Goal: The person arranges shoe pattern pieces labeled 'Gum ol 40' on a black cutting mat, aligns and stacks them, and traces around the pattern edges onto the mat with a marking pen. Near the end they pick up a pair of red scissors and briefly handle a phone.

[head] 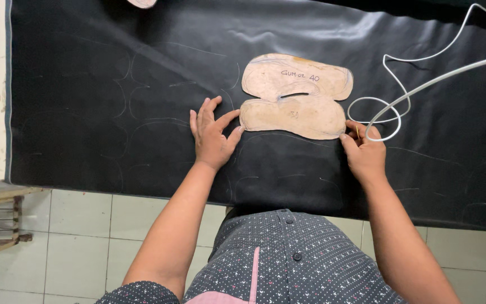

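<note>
Pattern [293, 95], a tan cardboard shape with a slot cut in its middle, lies flat on the black sheet [113, 112] that covers the table, a little right of centre and close to the near edge. Left hand [212, 138] rests open and flat on the sheet, fingers spread, with the fingertips touching the pattern's left lower edge and pinning it. Right hand [365, 155] sits at the pattern's lower right corner, fingers pinched shut on a thin pen [357, 132]; only a sliver of it shows, so it may be a marker or a scribe, hard to tell. Its tip is against the pattern's edge.

Faint curved outlines [136, 107] already run over the sheet to the left and below, matching the pattern's shape. A white cable [400, 95] loops over the sheet just right of the right hand, near but not under the pattern. A second tan piece [142, 3] peeks in at the top edge.

Judging by this, the step in hand is tracing round the pattern, begun at the right corner. The next move calls for steady downward pressure from the left hand so the pattern does not slip, with the pen kept tight against the edge.
</note>
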